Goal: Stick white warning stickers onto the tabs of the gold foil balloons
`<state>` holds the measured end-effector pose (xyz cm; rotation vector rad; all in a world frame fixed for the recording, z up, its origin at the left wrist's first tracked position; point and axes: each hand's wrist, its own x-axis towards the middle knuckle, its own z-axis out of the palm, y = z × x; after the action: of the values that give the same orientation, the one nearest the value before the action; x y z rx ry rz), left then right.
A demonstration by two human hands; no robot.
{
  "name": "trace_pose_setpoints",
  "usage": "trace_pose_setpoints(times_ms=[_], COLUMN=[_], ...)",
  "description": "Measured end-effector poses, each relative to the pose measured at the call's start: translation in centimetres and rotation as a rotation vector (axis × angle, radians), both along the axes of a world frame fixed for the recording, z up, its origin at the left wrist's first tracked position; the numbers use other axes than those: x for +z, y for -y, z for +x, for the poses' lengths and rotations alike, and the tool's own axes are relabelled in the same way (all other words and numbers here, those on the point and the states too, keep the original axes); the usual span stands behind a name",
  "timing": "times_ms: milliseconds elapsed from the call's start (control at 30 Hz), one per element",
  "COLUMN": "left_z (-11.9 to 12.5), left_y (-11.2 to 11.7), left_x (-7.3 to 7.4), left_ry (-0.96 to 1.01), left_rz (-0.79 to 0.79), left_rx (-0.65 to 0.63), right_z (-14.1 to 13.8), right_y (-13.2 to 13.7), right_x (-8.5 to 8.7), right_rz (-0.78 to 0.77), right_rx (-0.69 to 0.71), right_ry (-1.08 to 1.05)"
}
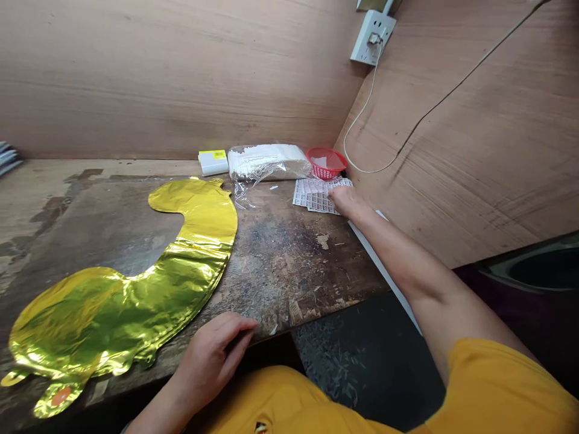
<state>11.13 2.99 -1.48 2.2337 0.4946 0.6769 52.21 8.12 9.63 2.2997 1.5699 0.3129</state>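
Note:
A gold foil balloon (181, 271), flat and curved, lies across the left of the worn table. Close to its lower right edge is my left hand (217, 352), at the table's front edge. Its thumb and index finger are pinched together, and whatever they may hold is too small to make out. My right hand (344, 200) reaches far forward onto printed sticker sheets (312, 194). Those fingers are curled down at the sheets and partly hidden, so I cannot make out what is in them.
Behind the sheets stand a red plastic basket (325, 164), a clear bag of white strips (269, 161) and a white pack with a yellow label (212, 161). A power socket (373, 37) with a hanging cable is on the wooden wall. Scraps litter the dark floor (335, 361).

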Motion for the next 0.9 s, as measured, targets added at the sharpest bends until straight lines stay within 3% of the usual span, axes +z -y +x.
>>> trace_pose_setpoints(times_ms=[67, 167, 233, 300, 367, 433, 533, 600, 667, 733, 833, 900], left_z=[0.1, 1.0, 1.9, 2.7, 3.0, 2.4, 0.0, -2.0, -3.9, -5.5, -7.4, -8.7], left_y=[0.0, 0.6, 1.2, 1.6, 1.9, 1.9, 1.5, 0.8, 0.1, -0.7, -1.6, -1.9], left_x=[0.2, 1.5, 3.2, 4.9, 6.0, 6.1, 5.1, 4.5, 4.5, 5.1, 6.1, 6.3], left_ry=[0.006, 0.068, 0.248, 0.453, 0.554, 0.525, 0.553, 0.57, 0.546, 0.499, 0.441, 0.433], left_rz=[-0.079, -0.387, -0.693, -0.858, -0.896, -0.867, -0.87, -0.907, -0.927, -0.922, -0.891, -0.863], left_rx=[0.041, 0.185, 0.172, 0.12, 0.15, 0.323, 0.52, 0.49, 0.428, 0.378, 0.345, 0.377], right_z=[-2.6, -9.3, -14.9, -20.2, -24.5, -27.5, -28.9, -28.3, -27.3, -26.6, -27.1, -28.1], right_y=[1.2, 4.4, 7.1, 9.7, 11.9, 13.4, 14.4, 14.0, 12.6, 10.4, 7.5, 6.7], right_x=[1.2, 1.7, 0.7, -1.2, -3.0, -4.0, -3.3, -2.0, -0.9, -0.4, -0.9, -1.9], right_rz=[0.07, 0.169, 0.336, 0.396, 0.49, 0.5, 0.36, 0.418, 0.636, 0.72, 0.533, 0.442], right_rx=[0.054, 0.218, 0.462, 0.633, 0.792, 0.85, 0.886, 0.859, 0.678, 0.465, 0.294, 0.22], right_ry=[0.028, 0.048, 0.05, 0.001, -0.138, -0.298, -0.571, -0.713, -0.798, -0.975, -1.43, -1.616])
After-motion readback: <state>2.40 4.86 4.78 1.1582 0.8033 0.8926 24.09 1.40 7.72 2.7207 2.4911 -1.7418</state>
